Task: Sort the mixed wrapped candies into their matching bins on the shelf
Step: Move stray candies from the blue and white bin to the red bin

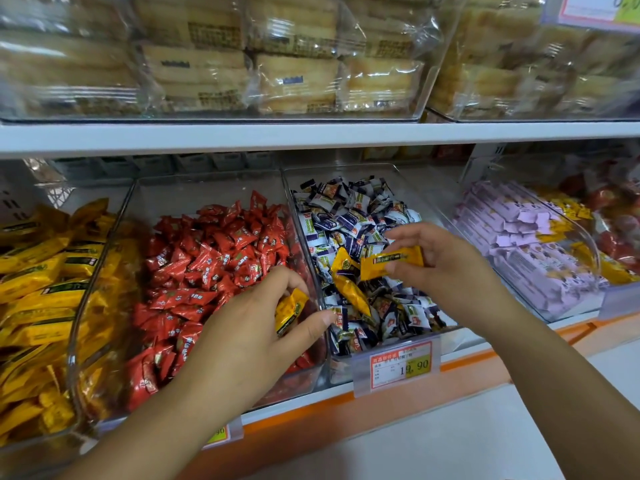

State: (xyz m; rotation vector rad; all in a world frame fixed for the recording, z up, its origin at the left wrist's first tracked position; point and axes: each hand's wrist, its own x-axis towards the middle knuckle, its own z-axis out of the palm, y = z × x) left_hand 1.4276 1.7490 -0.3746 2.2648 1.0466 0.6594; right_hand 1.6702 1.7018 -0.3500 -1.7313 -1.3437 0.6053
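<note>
Clearing yellow strays [348,289]
Left hand [249,334] and right hand [446,258] each pinch a yellow candy [391,262], perhaps more; release both deep inside the far-left yellow bin [74,358].

The price tag [401,367] is white with a red border, black digits and a yellow patch. Above it, the navy candies [349,216] are navy and white with small red and orange marks, and the strays [349,292] among them are orange-yellow. Also above the tag, the bar [391,260] is yellow with a dark band of print. Left of the tag, the second bar [290,310] is yellow with a green mark. Farther left, the red heap [214,258] is glossy red with pale print. Beyond that, the yellow heap [41,282] is gold with dark green labels. Right of the tag, the packs [519,251] are lilac. The shelf edge [304,415] by the tag is white over orange.
</note>
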